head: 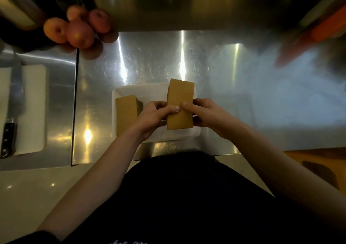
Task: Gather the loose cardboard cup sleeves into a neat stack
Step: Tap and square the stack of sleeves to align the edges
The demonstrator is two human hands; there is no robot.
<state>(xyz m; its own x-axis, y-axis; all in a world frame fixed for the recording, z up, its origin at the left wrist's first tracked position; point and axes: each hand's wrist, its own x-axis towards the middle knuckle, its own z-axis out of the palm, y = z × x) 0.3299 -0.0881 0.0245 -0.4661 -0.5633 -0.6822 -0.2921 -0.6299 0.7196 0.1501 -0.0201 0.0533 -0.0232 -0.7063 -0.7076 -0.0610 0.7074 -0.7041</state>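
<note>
A flat brown cardboard cup sleeve stack (pixel 180 97) is held upright-lengthwise above a white tray (pixel 149 91). My left hand (pixel 156 115) grips its left edge with the thumb on top, and my right hand (pixel 207 115) grips its right edge the same way. More brown sleeves (pixel 125 110) lie in the left part of the tray, partly hidden under my left wrist. How many sleeves are in the held bundle cannot be told.
The tray sits on a steel counter (pixel 149 60). Several apples (pixel 78 26) lie at the back left. A white cutting board (pixel 33 103) with a large knife (pixel 13 101) is on the left. An orange blurred object (pixel 307 39) is at the back right.
</note>
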